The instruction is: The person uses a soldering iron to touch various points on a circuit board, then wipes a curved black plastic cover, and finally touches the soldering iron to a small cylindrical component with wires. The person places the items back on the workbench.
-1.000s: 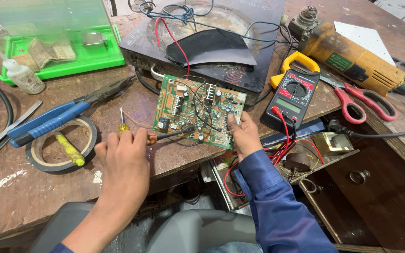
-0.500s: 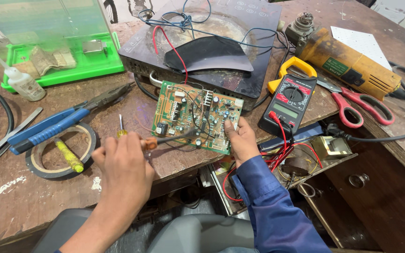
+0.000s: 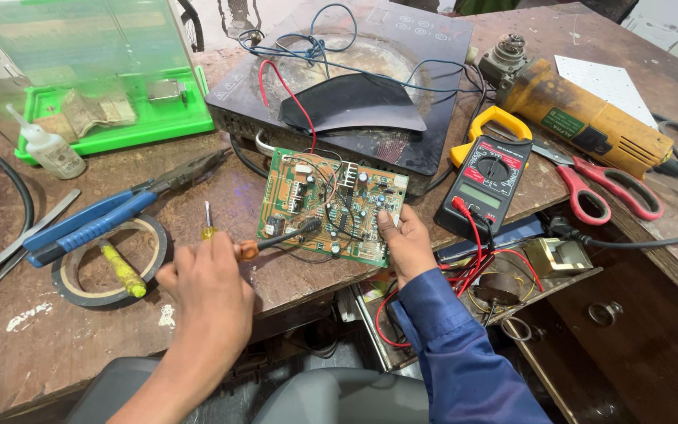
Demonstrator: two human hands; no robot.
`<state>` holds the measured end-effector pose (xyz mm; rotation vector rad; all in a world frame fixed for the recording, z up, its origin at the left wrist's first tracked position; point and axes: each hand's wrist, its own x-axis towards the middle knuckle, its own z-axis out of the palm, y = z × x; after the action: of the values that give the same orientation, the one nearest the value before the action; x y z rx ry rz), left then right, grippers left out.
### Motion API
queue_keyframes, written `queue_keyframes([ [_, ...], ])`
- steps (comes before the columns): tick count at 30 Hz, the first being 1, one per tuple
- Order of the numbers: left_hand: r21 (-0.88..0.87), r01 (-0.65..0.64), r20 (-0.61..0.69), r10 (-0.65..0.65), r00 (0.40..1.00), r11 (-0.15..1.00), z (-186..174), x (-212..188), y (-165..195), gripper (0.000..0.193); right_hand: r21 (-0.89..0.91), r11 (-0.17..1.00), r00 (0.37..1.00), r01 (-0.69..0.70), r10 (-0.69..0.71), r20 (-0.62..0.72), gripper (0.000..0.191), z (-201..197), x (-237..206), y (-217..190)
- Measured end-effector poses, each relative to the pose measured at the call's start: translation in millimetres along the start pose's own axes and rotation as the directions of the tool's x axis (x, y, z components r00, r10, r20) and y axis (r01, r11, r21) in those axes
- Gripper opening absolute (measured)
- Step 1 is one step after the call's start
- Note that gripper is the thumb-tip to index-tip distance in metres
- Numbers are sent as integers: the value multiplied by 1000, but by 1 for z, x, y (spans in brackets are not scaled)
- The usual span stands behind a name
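- Green circuit board (image 3: 331, 206) lies flat on the worn brown workbench (image 3: 221, 196), just in front of the black cooktop (image 3: 355, 78); it serves as the landmark for everything below.
- Right hand (image 3: 406, 242), in a blue sleeve, sits at the board's near right corner, fingers pressed together on its edge, pinning it down.
- Left hand (image 3: 205, 286) is to the left of the board, curled shut around the orange handle of a soldering iron (image 3: 276, 238); the dark tip reaches onto the board's lower left part.
- A small yellow screwdriver (image 3: 208, 221) stands up just beside that hand's knuckles, left of the board; whether the hand holds it too cannot be told.
- Blue-handled pliers (image 3: 96, 224) and a roll of black tape (image 3: 107, 263) lie farther left of the board.
- A black and yellow multimeter (image 3: 486, 182) rests just right of the board, its red lead trailing toward the open drawer (image 3: 512, 275).
- Red-handled scissors (image 3: 606, 188) and a yellow grinder (image 3: 582, 118) lie well to the board's right.
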<state>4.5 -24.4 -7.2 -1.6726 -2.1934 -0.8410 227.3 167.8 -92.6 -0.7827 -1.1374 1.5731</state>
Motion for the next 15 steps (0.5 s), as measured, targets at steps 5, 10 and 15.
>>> queue_keyframes([
  [5,-58,55,-132,-63,989,997,-2,-2,0,27,-5,1000,1000,-8,8,-8,29,-1,-1,0],
  [10,95,-65,-18,67,998,993,-1,2,4,34,-14,1000,1000,-15,15,-9,29,-2,1,1],
  [15,155,20,-37,-14,999,988,-7,2,3,27,-8,1000,1000,5,-5,8,28,-3,2,5],
])
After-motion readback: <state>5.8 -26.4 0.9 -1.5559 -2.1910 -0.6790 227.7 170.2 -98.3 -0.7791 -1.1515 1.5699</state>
